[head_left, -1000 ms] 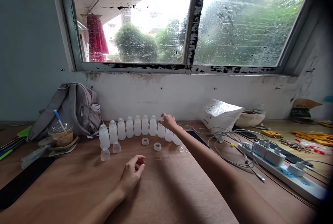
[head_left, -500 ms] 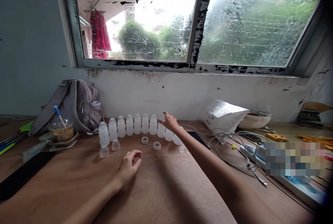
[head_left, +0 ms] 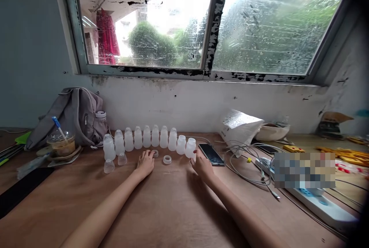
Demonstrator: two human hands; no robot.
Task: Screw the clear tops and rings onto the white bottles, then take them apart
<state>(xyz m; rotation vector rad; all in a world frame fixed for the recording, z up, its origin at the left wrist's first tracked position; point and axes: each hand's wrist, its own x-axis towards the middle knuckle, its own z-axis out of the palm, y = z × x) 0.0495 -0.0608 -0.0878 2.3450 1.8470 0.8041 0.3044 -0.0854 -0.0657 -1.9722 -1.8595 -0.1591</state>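
A curved row of small frosted baby bottles (head_left: 147,137) stands upright along the back. Most wear clear caps; the two at the right end, including the nearest bottle (head_left: 190,149), have uncovered mouths. My left hand (head_left: 145,163) has its fingers bent at the left side of a white screw ring (head_left: 155,153), partly covering it. Another screw ring (head_left: 167,159) lies just to the right. My right hand (head_left: 202,166) is low on the table beside the last bottle, its fingertips pinched at a thin clear ring (head_left: 191,162), mostly hidden. Two clear domed caps (head_left: 122,159) rest at the row's left.
A phone (head_left: 211,154) lies right of my right hand. Loose cables (head_left: 245,171) and a power strip (head_left: 323,202) fill the right side. On the left are a backpack (head_left: 83,117), an iced drink cup (head_left: 62,143) and a black flat object (head_left: 25,190).
My right hand has come down from a bottle top in the row to the table at its right end. My left hand has moved forward to the screw ring. The view has shifted slightly right.
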